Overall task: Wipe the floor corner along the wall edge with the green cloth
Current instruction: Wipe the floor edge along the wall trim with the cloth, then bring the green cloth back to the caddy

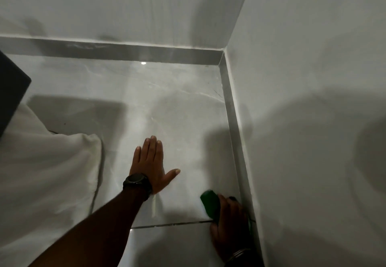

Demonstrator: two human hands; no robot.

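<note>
1 green cloth [210, 204] sits gripped in the right hand [227, 222] beside the skirting [234, 124]; the left hand [151, 162] lies flat, fingers spread, holding nothing, on the floor tile [177, 103].

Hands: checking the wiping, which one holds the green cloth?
The right hand, by the wall edge, grips the green cloth; the left hand, wearing a watch, lies flat.

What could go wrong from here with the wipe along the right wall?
1. The right hand holds the green cloth bunched up, so it may skip the seam at the skirting strip.
2. The left hand lies flat on the glossy floor tile; if weight is on it, it could slip and leave prints.
3. The white bedding may drag over the floor.
</note>
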